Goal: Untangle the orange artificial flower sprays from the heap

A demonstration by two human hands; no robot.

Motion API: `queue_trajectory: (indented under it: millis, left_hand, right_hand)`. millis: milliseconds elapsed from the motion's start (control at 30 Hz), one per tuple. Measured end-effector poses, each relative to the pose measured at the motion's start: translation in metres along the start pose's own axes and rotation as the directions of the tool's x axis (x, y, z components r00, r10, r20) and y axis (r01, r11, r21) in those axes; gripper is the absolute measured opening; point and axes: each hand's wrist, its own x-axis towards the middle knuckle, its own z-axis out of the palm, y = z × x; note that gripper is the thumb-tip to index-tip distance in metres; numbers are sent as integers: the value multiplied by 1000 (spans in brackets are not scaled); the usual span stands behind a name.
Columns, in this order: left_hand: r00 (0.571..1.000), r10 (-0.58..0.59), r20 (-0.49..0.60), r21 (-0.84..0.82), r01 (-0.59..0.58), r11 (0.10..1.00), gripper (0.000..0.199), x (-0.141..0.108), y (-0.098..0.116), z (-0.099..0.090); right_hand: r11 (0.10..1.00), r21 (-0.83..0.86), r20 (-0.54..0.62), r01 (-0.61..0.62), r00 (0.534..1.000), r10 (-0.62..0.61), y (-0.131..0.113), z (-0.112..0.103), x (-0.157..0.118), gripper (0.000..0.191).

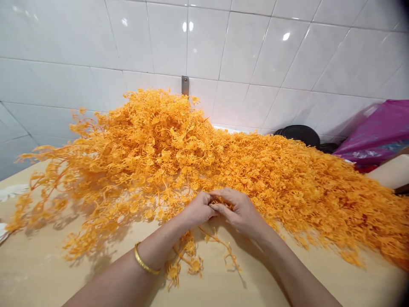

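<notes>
- Head view, hands: left hand and right hand meet fingertip to fingertip at the near edge of the heap, both closed in a pinch on one small orange plastic flower sprig. A gold bangle sits on the left wrist.
- Head view, held item: the sprig lies directly between the two hands, equally near to each; most of it is hidden by the fingers, so its long axis cannot be told with certainty.
- Head view, loose pieces: just below the hands, toward the body, thin orange stems with flower clusters lie on the pale wooden tabletop, running roughly from the hands back toward the wrists, nearer the left forearm.
- Head view, stock: a large heap of orange plastic sprigs spreads beyond the hands and well out to both sides, touching the fingertips.
- Head view, surroundings: white tiled wall behind the heap; far to the right of the right hand, a magenta plastic bag and a black round object.
</notes>
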Motion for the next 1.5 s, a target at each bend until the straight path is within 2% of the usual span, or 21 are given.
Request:
queue_trajectory:
  millis: [33, 100, 200, 300, 400, 600, 767, 867, 1000, 1133, 1267, 1400, 1467, 1500]
  left_hand:
    - [1000, 13, 10, -14, -12, 1000, 14, 0, 1, 0]
    - [1000, 17, 15, -52, -16, 999, 13, 0, 2, 0]
    - [997, -49, -61, -126, 41, 991, 20, 1, 6, -2]
    - [987, -103, -125, -171, 80, 982, 25, 1, 9, -3]
    - [985, -76, -157, -157, 51, 986, 25, 0, 10, -1]
    - [979, -6, -205, -178, -31, 984, 28, 3, 4, 1]
    - [978, -16, -208, -283, -45, 958, 24, 10, -6, 1]
    - [972, -13, -234, -318, -64, 946, 25, 11, -9, 1]
    - [964, -28, -264, -251, -41, 967, 26, 6, -3, 1]
    - [963, -44, -264, -195, -9, 981, 26, 4, 1, 0]
    - [944, 3, -329, -112, -42, 993, 31, 8, -3, 2]
    - [926, 48, -373, -3, -53, 999, 31, 13, -8, 4]
    - [898, 56, -436, 21, -52, 998, 30, 15, -9, 0]
    - [876, 49, -480, 21, -44, 999, 29, 15, -8, -3]
  right_hand:
    - [1000, -18, -8, 9, 1000, -9, 1, 3, 0, 20]
    - [1000, -24, -103, -17, 995, 14, 4, 6, 0, 17]
    - [991, 31, -257, -130, 957, 133, 12, 3, 2, 16]
    - [972, 65, -303, -227, 923, 236, 17, -2, 2, 19]
    - [972, 52, -288, -230, 928, 235, 17, -3, 2, 20]
    - [988, 60, -195, -143, 969, 152, 15, -1, 2, 28]
    - [979, -27, -132, -201, 972, 195, 15, 3, 0, 50]
    - [972, 14, -109, -235, 966, 235, 15, 6, 0, 49]
    - [960, 131, -74, -249, 963, 260, 17, 8, 0, 43]
    - [965, 134, -62, -225, 970, 234, 19, 7, 1, 39]
    - [985, 31, -84, -171, 981, 173, 12, 9, 0, 35]
    - [989, -87, -97, -121, 989, 112, -8, 9, -8, 35]
    - [993, -89, -175, -73, 983, 57, -19, 4, -12, 29]
    - [994, -92, -262, -56, 965, 30, -23, 0, -12, 26]
